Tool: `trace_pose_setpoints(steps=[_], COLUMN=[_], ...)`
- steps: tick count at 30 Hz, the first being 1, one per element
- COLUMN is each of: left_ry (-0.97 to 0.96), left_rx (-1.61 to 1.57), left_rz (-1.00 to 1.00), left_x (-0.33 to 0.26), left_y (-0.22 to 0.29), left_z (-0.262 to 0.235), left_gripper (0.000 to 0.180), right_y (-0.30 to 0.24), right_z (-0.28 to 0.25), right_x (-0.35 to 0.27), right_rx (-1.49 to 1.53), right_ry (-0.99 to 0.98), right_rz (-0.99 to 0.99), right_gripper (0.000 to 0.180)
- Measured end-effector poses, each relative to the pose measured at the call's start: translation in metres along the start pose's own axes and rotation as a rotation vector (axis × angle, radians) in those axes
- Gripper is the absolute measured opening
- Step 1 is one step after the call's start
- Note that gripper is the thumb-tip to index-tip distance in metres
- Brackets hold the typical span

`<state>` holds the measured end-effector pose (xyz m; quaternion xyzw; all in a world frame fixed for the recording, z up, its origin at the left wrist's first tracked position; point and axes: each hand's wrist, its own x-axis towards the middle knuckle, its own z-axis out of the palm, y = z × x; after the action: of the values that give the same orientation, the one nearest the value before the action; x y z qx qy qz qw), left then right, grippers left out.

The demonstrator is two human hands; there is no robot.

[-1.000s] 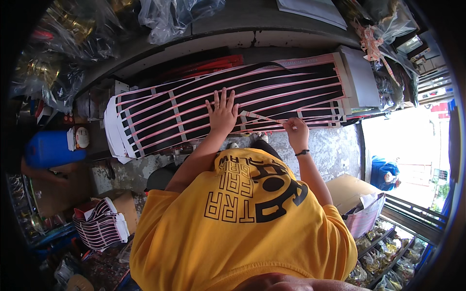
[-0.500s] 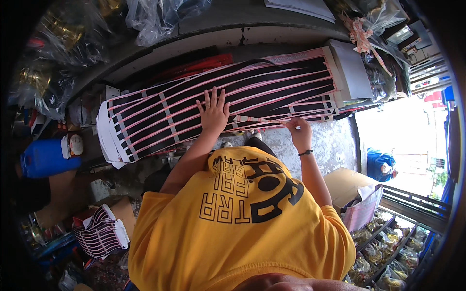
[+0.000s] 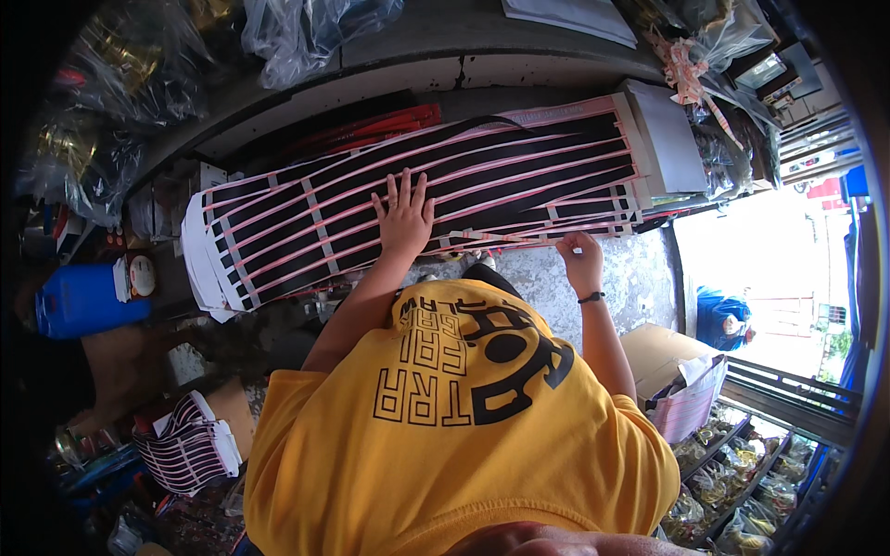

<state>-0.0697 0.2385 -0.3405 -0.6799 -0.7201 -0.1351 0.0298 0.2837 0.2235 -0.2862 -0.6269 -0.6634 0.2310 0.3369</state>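
Note:
A long stack of black sheets (image 3: 371, 218) with pink-and-white lines lies across the bench in front of me. My left hand (image 3: 405, 215) rests flat on its middle, fingers spread. Beside the stack's near edge, to the right, my right hand (image 3: 581, 258) is closed in a pinch. A thin pale strip with orange-pink marks (image 3: 505, 238) runs from its fingertips leftward along that edge. The strip's left end is hard to make out against the sheets.
White paper (image 3: 663, 139) lies at the stack's right end. Clear plastic bags (image 3: 311, 37) sit at the back left, a blue jug (image 3: 88, 301) at the left. Printed strips (image 3: 185, 443) sit by a box lower left; a carton (image 3: 663, 352) stands lower right.
My right hand has moved slightly right and nearer to me. The strip, which slanted across the sheets, now lies along their near edge. My left hand stays on the stack.

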Motion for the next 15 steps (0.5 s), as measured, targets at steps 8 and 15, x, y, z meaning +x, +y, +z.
trace_pose_setpoints(steps=[8,15], left_ry=[0.025,-0.059], left_rx=[0.005,0.061], left_rz=[0.018,0.002], left_x=[0.001,0.003], left_y=[0.002,0.004], left_z=[-0.004,-0.01], left_gripper=[0.055,0.053], right_y=[-0.012,-0.106], right_z=[-0.173,-0.255], right_x=[0.01,0.11], right_rx=[0.04,-0.06], right_ry=[0.117,0.053], right_rz=[0.272,-0.193], right_gripper=[0.013,0.017])
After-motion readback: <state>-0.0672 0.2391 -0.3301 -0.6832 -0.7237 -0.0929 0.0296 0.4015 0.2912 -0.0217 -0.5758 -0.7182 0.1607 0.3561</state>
